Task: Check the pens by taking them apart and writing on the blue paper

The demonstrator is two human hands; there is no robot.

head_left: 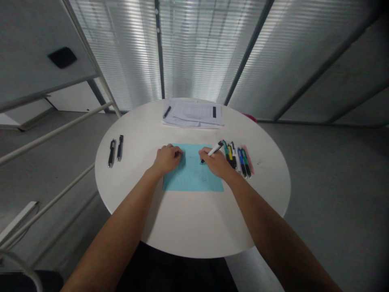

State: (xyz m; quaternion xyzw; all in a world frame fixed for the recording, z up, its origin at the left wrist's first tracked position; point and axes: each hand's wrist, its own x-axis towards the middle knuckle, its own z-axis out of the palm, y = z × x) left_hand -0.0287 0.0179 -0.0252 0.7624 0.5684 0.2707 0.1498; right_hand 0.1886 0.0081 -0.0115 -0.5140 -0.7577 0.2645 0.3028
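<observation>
curled left hand, gripping right hand

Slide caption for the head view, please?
Right hand holds a white pen to blue paper, left hand resting on it, at a round white table.

From my remote seat, the left hand hides the top edge of the pale blue paper sheet, and the right hand covers the grip of the white-and-black pen. Any marks on that sheet are too faint to read, and the print on the stacked white papers is too small. A red object is mostly hidden behind the far rim of the round white tabletop, right of centre.
</observation>
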